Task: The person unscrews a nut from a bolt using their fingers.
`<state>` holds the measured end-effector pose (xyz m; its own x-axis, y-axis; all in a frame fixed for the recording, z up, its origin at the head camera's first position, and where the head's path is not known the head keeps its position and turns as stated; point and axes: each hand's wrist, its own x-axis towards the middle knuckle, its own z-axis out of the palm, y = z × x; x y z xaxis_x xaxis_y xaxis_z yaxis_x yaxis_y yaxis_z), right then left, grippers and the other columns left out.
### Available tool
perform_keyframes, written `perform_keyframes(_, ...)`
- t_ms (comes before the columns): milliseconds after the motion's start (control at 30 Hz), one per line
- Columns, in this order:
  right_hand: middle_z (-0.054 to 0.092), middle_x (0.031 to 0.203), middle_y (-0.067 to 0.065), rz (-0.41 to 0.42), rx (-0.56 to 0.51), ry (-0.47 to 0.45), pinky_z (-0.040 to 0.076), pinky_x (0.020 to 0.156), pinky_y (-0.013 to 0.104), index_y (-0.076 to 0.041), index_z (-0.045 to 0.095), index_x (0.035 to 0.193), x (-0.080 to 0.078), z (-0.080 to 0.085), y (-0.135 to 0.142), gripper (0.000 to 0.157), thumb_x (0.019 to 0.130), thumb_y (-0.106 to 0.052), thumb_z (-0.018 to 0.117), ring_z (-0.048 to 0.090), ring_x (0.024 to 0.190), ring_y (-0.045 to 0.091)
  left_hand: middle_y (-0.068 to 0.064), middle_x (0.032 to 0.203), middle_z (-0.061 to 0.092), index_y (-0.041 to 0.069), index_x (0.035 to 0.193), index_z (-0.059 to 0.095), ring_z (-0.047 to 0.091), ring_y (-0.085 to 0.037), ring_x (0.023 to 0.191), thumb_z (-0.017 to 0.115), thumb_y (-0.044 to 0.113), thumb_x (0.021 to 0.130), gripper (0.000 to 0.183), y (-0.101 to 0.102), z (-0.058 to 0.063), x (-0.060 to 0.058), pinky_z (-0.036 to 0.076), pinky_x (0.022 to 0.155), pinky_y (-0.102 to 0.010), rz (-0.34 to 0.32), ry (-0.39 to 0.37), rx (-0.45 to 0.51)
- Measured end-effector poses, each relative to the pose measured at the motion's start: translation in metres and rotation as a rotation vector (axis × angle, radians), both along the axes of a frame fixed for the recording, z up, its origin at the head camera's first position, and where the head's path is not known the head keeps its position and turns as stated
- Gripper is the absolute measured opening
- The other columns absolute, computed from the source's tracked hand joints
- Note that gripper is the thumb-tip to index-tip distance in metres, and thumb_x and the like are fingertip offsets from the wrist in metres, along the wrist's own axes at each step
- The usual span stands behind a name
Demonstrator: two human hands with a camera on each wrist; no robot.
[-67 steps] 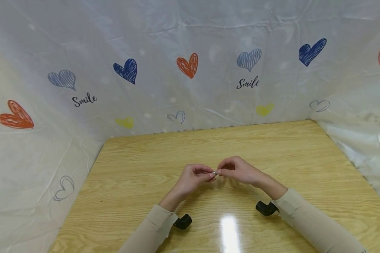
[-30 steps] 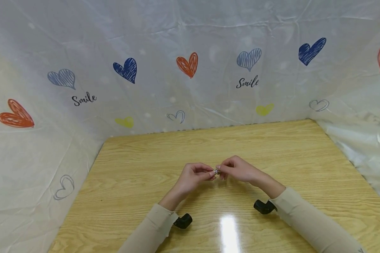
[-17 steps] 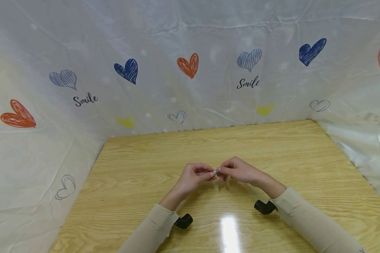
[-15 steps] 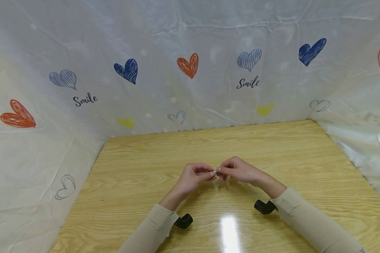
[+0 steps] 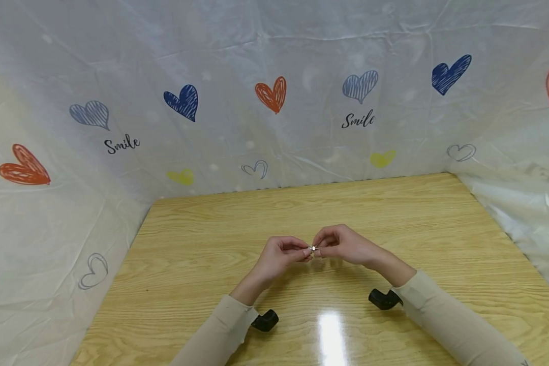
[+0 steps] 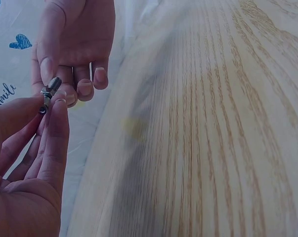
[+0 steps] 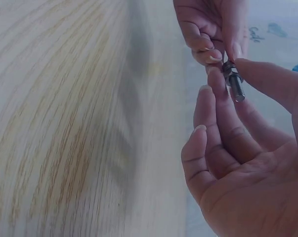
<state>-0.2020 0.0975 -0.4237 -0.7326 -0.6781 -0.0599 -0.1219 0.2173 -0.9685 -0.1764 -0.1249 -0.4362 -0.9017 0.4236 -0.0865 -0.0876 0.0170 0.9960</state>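
Observation:
A small metal bolt [image 7: 237, 92] with a hex nut [image 7: 233, 79] on its thread is held between the two hands, above the table. My left hand [image 5: 278, 255] pinches the bolt at its head end between thumb and fingertips. On the other side, the thumb and index finger of my right hand [image 5: 346, 246] pinch at the nut. The threaded end sticks out towards the right palm, as the right wrist view shows. Remaining fingers of the right hand are loosely bent below. Fingertips partly hide the bolt head [image 6: 42, 109] in the left wrist view.
A wood-grain table [image 5: 210, 229] lies under both hands. Pale sheeting [image 5: 302, 142] printed with hearts and "Smile" hangs behind it and at both sides. Black curved pieces [image 5: 266, 321] jut out at the beige sleeve cuffs.
The right thumb and index finger have rolled about the nut: the thumb has gone lower, the index finger higher, and the shank now shows between them. The left hand has kept its place.

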Motion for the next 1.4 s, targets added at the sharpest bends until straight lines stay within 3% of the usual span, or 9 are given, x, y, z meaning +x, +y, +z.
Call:
perform_keyframes(200, 0.066, 0.101, 0.017, -0.030, 0.052, 0.018, 0.050, 0.080, 0.053, -0.008, 0.064, 0.107, -0.0001, 0.0015, -0.0003, 0.021, 0.094, -0.024, 0.060, 0.060, 0.094, 0.039, -0.020, 0.100, 0.068, -0.005, 0.104, 0.066, 0.060, -0.045, 0.098, 0.067, 0.008, 0.087, 0.021, 0.0000, -0.0004, 0.0023, 0.049, 0.090, -0.054, 0.016, 0.016, 0.003)
perform_keyframes(333, 0.068, 0.097, 0.013, -0.037, 0.108, 0.044, 0.050, 0.072, 0.052, -0.012, 0.069, 0.100, 0.0002, 0.0027, -0.0014, 0.027, 0.097, -0.033, 0.053, 0.061, 0.088, 0.037, -0.019, 0.101, 0.067, -0.004, 0.104, 0.066, 0.062, -0.042, 0.097, 0.068, 0.011, 0.086, 0.023, -0.0005, -0.0013, 0.0028, 0.049, 0.089, -0.053, 0.019, 0.023, 0.000)
perform_keyframes(533, 0.069, 0.090, 0.013, -0.025, 0.129, 0.049, 0.049, 0.062, 0.043, -0.012, 0.072, 0.092, 0.0014, 0.0034, -0.0035, 0.031, 0.099, -0.031, 0.049, 0.062, 0.083, 0.037, -0.019, 0.102, 0.067, -0.004, 0.104, 0.066, 0.064, -0.038, 0.096, 0.068, 0.010, 0.086, 0.023, -0.0007, -0.0033, 0.0022, 0.050, 0.089, -0.053, 0.011, 0.029, -0.007)
perform_keyframes(867, 0.065, 0.096, 0.020, -0.007, 0.061, 0.029, 0.049, 0.061, 0.047, -0.008, 0.065, 0.104, 0.0030, 0.0029, -0.0023, 0.017, 0.094, -0.021, 0.060, 0.058, 0.085, 0.043, -0.017, 0.099, 0.068, -0.002, 0.103, 0.067, 0.062, -0.042, 0.097, 0.069, 0.012, 0.086, 0.022, -0.0002, -0.0031, 0.0024, 0.050, 0.089, -0.053, 0.029, 0.025, -0.016)
perform_keyframes(1033, 0.063, 0.097, 0.022, -0.010, 0.027, 0.007, 0.050, 0.063, 0.051, -0.003, 0.057, 0.111, 0.0028, 0.0040, -0.0020, 0.028, 0.089, -0.019, 0.066, 0.058, 0.086, 0.046, -0.017, 0.097, 0.069, -0.003, 0.103, 0.067, 0.061, -0.045, 0.098, 0.069, 0.011, 0.086, 0.022, -0.0003, -0.0046, 0.0018, 0.049, 0.089, -0.054, 0.031, 0.027, -0.011)
perform_keyframes(1167, 0.063, 0.099, 0.021, -0.028, 0.057, 0.009, 0.050, 0.066, 0.053, -0.002, 0.056, 0.114, 0.0018, 0.0043, -0.0017, 0.031, 0.092, -0.023, 0.063, 0.059, 0.086, 0.043, -0.019, 0.099, 0.068, -0.004, 0.103, 0.067, 0.061, -0.045, 0.098, 0.069, 0.011, 0.086, 0.023, -0.0004, -0.0047, 0.0018, 0.049, 0.089, -0.054, 0.027, 0.026, 0.000)
perform_keyframes(1267, 0.065, 0.098, 0.019, -0.041, 0.104, 0.026, 0.050, 0.065, 0.048, -0.008, 0.064, 0.108, 0.0010, 0.0039, -0.0019, 0.027, 0.096, -0.030, 0.056, 0.060, 0.086, 0.040, -0.020, 0.101, 0.067, -0.004, 0.104, 0.066, 0.062, -0.042, 0.097, 0.069, 0.011, 0.086, 0.024, -0.0004, -0.0045, 0.0020, 0.049, 0.089, -0.054, 0.024, 0.025, 0.000)
perform_keyframes(1400, 0.067, 0.091, 0.015, -0.041, 0.139, 0.034, 0.049, 0.060, 0.040, -0.006, 0.070, 0.096, 0.0004, 0.0017, -0.0031, 0.037, 0.099, -0.037, 0.048, 0.062, 0.082, 0.037, -0.018, 0.102, 0.068, -0.003, 0.104, 0.067, 0.065, -0.036, 0.095, 0.068, 0.011, 0.087, 0.023, -0.0001, -0.0037, 0.0021, 0.049, 0.089, -0.053, 0.028, 0.025, -0.013)
